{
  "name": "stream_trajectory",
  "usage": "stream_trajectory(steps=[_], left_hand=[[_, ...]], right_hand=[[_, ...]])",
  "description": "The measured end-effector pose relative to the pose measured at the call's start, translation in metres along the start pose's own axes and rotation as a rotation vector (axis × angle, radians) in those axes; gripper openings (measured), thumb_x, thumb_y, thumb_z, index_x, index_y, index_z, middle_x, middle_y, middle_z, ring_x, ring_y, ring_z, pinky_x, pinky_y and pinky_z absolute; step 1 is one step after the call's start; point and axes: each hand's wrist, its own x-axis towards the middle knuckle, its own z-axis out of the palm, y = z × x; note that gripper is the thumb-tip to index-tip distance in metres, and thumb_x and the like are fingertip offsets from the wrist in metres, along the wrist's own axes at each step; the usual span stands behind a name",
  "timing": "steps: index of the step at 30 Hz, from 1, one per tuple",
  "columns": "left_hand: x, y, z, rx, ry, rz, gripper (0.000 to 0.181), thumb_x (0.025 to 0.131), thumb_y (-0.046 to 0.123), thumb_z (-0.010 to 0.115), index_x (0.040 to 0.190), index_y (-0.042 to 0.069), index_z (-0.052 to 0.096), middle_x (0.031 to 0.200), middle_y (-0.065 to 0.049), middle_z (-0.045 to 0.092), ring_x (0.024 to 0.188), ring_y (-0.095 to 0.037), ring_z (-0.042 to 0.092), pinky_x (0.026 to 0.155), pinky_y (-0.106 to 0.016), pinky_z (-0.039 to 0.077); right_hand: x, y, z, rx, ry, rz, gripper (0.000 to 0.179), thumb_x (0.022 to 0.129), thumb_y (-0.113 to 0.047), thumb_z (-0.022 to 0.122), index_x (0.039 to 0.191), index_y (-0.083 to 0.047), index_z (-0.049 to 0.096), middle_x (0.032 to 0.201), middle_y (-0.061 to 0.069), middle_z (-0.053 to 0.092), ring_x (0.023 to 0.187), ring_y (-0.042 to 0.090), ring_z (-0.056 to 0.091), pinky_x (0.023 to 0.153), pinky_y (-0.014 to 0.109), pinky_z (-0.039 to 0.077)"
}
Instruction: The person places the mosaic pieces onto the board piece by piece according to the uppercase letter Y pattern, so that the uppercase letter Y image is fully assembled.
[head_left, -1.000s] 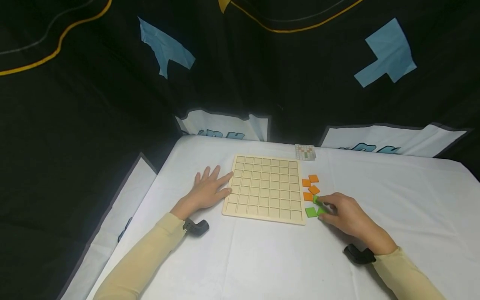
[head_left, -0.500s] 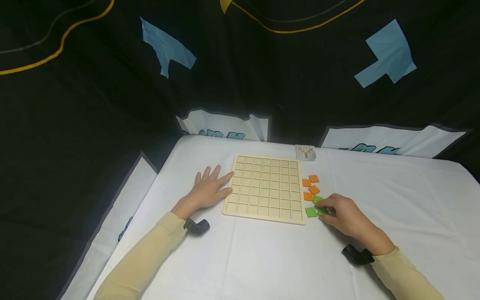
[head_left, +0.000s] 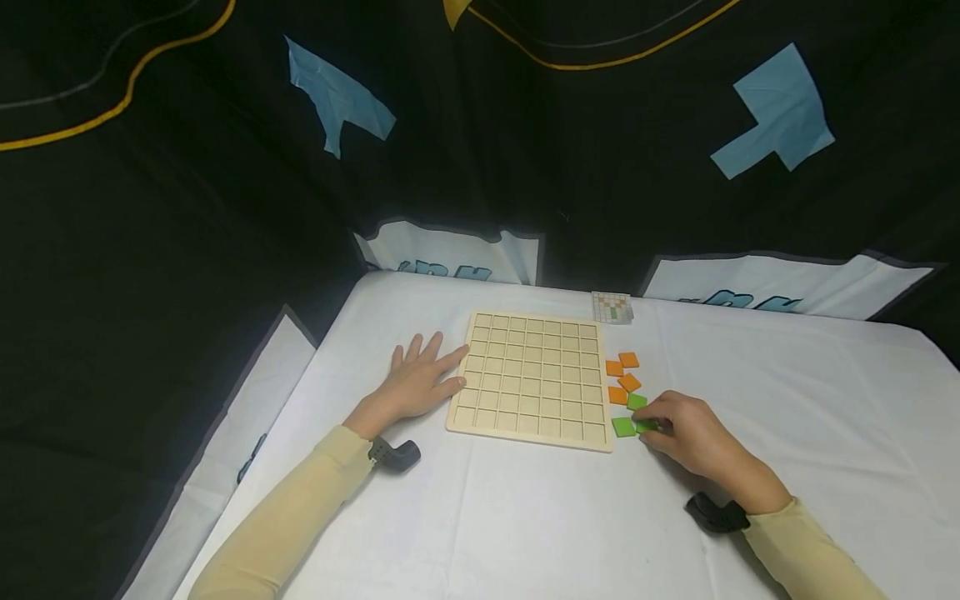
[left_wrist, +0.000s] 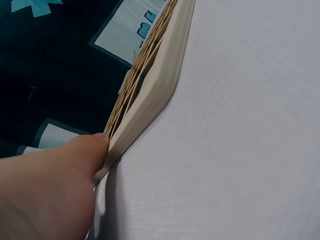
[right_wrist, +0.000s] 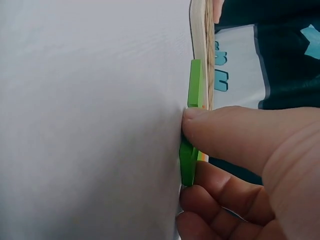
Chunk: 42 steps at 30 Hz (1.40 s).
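Note:
A pale wooden grid board (head_left: 532, 383) lies flat on the white cloth, its squares bare. My left hand (head_left: 412, 383) is spread at the board's left side, thumb and index finger touching its edge. In the left wrist view the thumb (left_wrist: 90, 150) rests on the board's rim. Right of the board, my right hand (head_left: 693, 433) pinches a green square tile (right_wrist: 187, 165) between thumb and fingers, low over the cloth. One green tile (head_left: 623, 427) lies to its left and another green tile (head_left: 637, 402) just behind it.
Several orange tiles (head_left: 628, 360) lie loose along the board's right edge. Behind them, near the far table edge, is a small card (head_left: 612, 308) printed with a coloured grid. A black curtain (head_left: 562, 167) hangs beyond the table.
My right fingers have drawn slightly back from the rear green tile, which shows more fully now, and close on the nearer right one. The left hand and board stay put.

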Motion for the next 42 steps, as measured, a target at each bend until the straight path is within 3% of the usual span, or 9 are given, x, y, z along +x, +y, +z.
stream_trajectory(steps=[33,42], left_hand=[[0.002,-0.001,0.002,0.001,-0.002,-0.009,0.065,0.103,0.052,0.045,0.161,0.029,0.031,0.171,-0.022,0.012,0.157,-0.052,0.001,0.122,-0.073,0.000],[0.004,-0.004,0.004,0.007,-0.001,-0.006,0.064,0.103,0.053,0.044,0.161,0.029,0.032,0.171,-0.023,0.012,0.156,-0.053,0.001,0.121,-0.075,0.001]], right_hand=[[0.003,0.001,-0.004,-0.002,-0.011,-0.007,0.024,0.078,-0.003,0.084,0.102,-0.003,0.079,0.095,0.008,0.072,0.076,0.013,0.053,0.063,0.024,0.047],[0.011,0.000,-0.011,0.000,0.008,-0.066,0.022,0.080,-0.001,0.079,0.102,-0.002,0.079,0.095,0.008,0.073,0.076,0.014,0.053,0.066,0.026,0.047]])
